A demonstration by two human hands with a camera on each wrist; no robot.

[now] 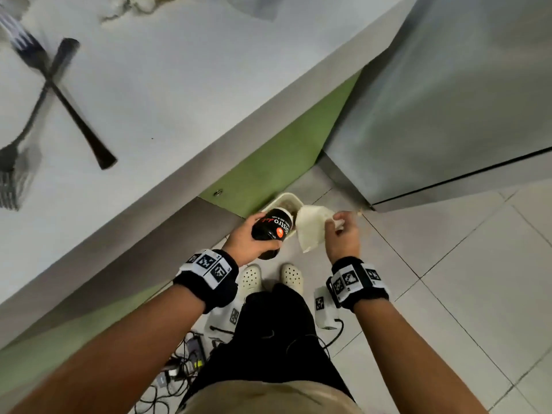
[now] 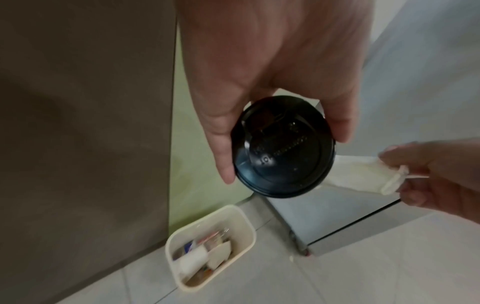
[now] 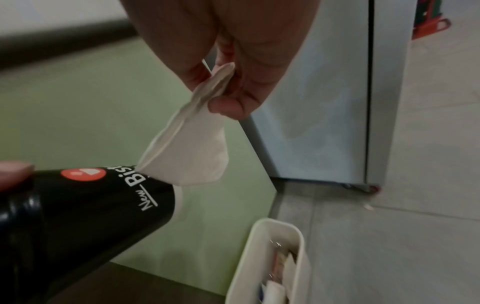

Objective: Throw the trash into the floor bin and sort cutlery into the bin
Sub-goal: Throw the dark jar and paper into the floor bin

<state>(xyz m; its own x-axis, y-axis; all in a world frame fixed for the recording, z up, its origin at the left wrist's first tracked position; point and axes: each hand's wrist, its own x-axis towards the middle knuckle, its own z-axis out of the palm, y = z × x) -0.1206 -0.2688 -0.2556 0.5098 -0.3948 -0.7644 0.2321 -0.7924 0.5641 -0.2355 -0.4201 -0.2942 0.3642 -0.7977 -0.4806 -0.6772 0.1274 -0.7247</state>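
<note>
My left hand (image 1: 257, 237) grips a black lidded paper cup (image 1: 273, 227) printed "Bistro", tilted on its side with its lid (image 2: 283, 152) facing down and forward. The right hand (image 1: 336, 222) pinches a flattened white paper cup (image 1: 310, 228) by its rim, and the cup hangs touching the black one. Both are held above a cream floor bin (image 2: 179, 232), which stands on the tiles against the green cabinet and holds wrappers and paper. Two dark forks (image 1: 68, 106) lie crossed on the white counter at the left. A third fork (image 1: 15, 171) lies beside them.
A stainless steel fridge (image 1: 448, 100) stands right of the bin, with the green cabinet front (image 1: 268, 156) behind it. The counter edge (image 1: 209, 162) overhangs at the left. Crumpled white paper (image 1: 134, 4) lies at the counter's far side. Cables (image 1: 185, 369) trail on the floor by my feet.
</note>
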